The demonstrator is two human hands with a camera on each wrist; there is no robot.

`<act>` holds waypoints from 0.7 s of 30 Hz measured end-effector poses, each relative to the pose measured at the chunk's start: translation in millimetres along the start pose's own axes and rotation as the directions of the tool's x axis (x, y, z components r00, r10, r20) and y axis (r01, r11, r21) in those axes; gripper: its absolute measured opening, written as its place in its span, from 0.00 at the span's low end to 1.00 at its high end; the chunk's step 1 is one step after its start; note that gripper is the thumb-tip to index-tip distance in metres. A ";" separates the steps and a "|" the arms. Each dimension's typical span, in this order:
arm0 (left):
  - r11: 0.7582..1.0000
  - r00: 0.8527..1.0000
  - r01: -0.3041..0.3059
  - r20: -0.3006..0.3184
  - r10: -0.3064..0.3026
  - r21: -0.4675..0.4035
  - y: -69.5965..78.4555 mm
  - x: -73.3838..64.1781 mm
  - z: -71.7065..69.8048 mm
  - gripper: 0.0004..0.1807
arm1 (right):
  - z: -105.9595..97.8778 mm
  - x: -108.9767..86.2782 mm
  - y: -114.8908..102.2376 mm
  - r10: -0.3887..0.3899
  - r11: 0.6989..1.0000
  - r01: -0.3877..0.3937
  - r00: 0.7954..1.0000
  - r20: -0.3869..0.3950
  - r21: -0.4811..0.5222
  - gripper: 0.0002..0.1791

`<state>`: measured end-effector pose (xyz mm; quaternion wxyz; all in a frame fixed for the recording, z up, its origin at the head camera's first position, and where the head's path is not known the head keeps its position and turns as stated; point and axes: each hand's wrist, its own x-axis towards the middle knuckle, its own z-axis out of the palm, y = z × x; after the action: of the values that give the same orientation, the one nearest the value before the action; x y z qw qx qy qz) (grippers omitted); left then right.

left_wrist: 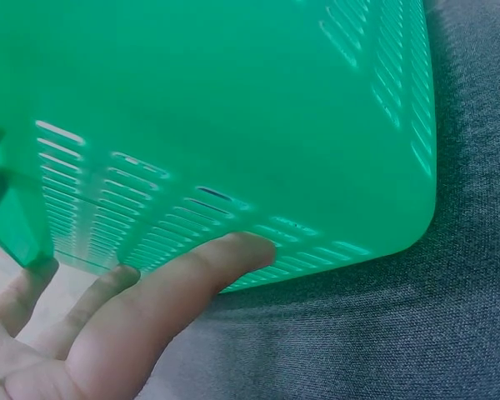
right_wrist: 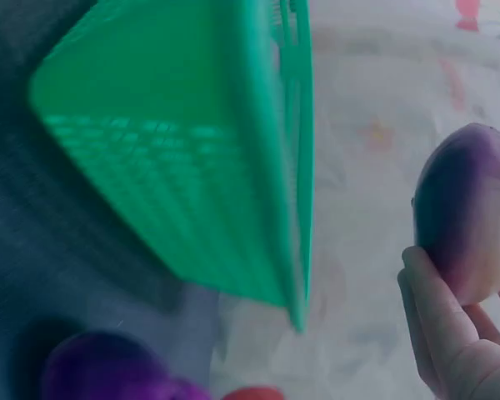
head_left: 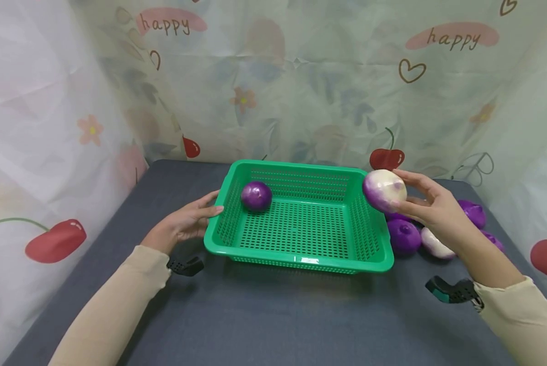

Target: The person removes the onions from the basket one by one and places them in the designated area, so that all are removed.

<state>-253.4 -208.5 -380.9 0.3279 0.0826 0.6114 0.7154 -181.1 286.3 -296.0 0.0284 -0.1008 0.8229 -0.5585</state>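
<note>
A green plastic basket (head_left: pixel 296 264) with slotted walls stands on the dark table. My left hand (head_left: pixel 186 221) holds its left side, thumb over the rim and other fingers against the outer wall; the left wrist view shows fingers (left_wrist: pixel 175 292) right at the slots. My right hand (head_left: pixel 438 203) grips a shiny purple-and-white turnip (head_left: pixel 385 190), raised over the basket's right rim. In the right wrist view the turnip (right_wrist: pixel 467 212) sits between fingertips and thumb, well off the table. One purple turnip (head_left: pixel 256 196) lies inside the basket, at its left end.
Several more turnips, purple ones (head_left: pixel 404 237) and a whitish one (head_left: pixel 436 244), lie in a group right of the basket, partly hidden by my right hand. Printed cloth (head_left: pixel 296 101) hangs behind and on both sides of the dark table (head_left: pixel 273 320).
</note>
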 end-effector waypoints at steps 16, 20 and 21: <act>1.000 1.000 0.009 -0.013 -0.009 -0.007 0.0 0.0 0.8 0.38 | -31.6 -72.9 81.1 0.055 0.987 -0.037 0.992 -0.111 0.156 0.31; 1.000 1.000 0.003 -0.018 -0.003 -0.006 -0.3 1.4 0.4 0.37 | -28.6 -85.4 94.6 0.047 0.988 -0.030 0.993 -0.110 0.149 0.31; 1.000 1.000 0.001 -0.019 -0.001 -0.006 -0.2 1.3 0.5 0.37 | -26.9 -88.3 96.7 0.049 0.994 -0.037 0.992 -0.114 0.106 0.31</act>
<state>-254.1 -207.3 -381.4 0.3227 0.0742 0.6123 0.7180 -111.9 362.8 -381.2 -0.0022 -0.0485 0.7951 -0.6046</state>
